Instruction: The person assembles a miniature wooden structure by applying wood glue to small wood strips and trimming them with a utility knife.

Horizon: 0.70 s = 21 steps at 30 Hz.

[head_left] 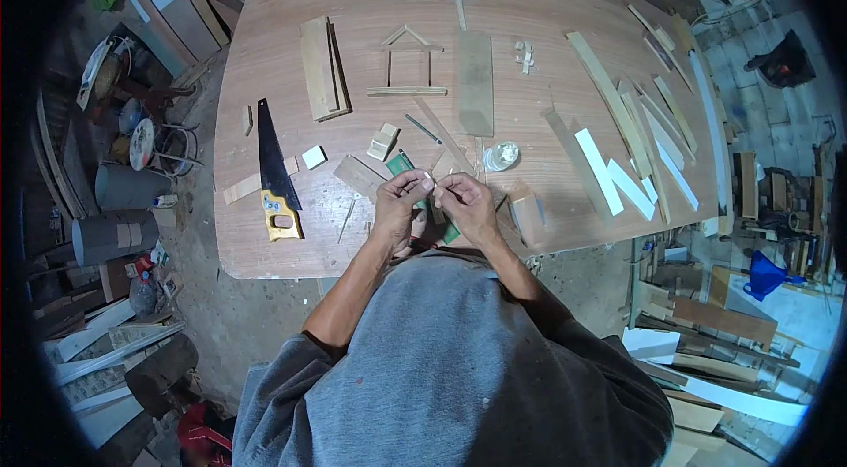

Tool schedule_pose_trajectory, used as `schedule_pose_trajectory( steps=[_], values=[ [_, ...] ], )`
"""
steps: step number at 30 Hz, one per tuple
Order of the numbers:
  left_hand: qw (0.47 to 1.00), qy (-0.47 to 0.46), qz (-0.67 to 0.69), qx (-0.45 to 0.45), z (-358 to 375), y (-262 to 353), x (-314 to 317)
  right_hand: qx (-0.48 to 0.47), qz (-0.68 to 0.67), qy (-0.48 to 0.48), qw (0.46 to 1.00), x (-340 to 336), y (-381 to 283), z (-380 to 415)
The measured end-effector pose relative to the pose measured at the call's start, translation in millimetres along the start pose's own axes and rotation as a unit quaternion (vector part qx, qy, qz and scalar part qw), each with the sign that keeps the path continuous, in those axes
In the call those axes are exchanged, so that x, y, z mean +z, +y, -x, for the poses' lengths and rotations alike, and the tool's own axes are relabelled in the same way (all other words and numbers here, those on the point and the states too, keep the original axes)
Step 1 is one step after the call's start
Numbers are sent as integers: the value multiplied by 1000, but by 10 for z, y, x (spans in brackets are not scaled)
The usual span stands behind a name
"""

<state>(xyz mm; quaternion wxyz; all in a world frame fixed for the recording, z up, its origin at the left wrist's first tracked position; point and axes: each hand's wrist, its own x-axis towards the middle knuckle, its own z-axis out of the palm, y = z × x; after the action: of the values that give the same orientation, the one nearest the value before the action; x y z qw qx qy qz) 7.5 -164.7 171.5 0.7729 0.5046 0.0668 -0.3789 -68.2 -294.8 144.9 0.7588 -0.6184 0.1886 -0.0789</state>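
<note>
At the table's near edge, my left hand (400,204) is closed in a pinch around a small pale piece (429,176), too small to name. Close beside it, my right hand (469,207) is pinched too, its fingertips at the same spot; what they hold is hard to make out. Under both hands lies a long green object (400,164), partly covered by them. Just beyond are a small wooden block (383,141), a dark pencil-like stick (423,128) and a thin wooden strip (444,135). A small glass jar (502,156) with pale contents stands right of my right hand.
A yellow-handled handsaw (278,176) lies at left near a white block (314,156). Farther back are stacked boards (323,70), a small house-shaped wooden frame (407,91) and a flat grey-brown panel (475,83). Wooden strips (607,97) and white pieces (600,171) cover the right side.
</note>
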Motion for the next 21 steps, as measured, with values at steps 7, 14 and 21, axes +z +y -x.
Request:
schedule_pose_trajectory(
  steps=[7, 14, 21],
  values=[
    [999, 20, -40, 0, 16, -14, 42, 9, -14, -4, 1000, -53, -81, 51],
    [986, 23, -114, 119, 45, -67, 85, -5, -24, 5, 1000, -47, -15, 58],
    [972, 47, -154, 170, 51, -111, 81, 10, -23, 1, 1000, -47, -55, 73]
  ],
)
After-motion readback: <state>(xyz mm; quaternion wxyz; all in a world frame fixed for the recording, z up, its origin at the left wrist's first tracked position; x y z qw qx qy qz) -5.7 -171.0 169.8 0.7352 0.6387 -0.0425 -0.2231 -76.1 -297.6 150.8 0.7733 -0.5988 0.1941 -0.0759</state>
